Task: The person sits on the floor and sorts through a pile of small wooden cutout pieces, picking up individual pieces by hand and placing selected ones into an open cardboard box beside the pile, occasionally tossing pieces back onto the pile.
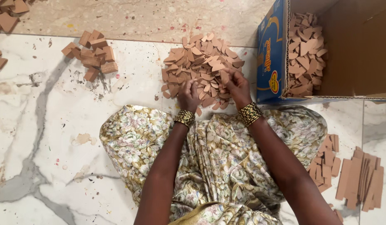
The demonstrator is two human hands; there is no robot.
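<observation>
At twelve o'clock from the sitter's floral-draped lap, a loose heap of tan, curved and triangular flat pieces [200,68] lies on the white marbled floor [55,125], within easy reach of both arms. Left hand [189,95]: fingers bent into the heap's near edge; what they pinch cannot be told. Right hand [236,85]: fingers curled about one piece. At two o'clock, an open blue cardboard box [271,54] holds like pieces. Tan rectangular blocks [92,55] sit at ten o'clock, flat tan strips [359,179] at four.
</observation>
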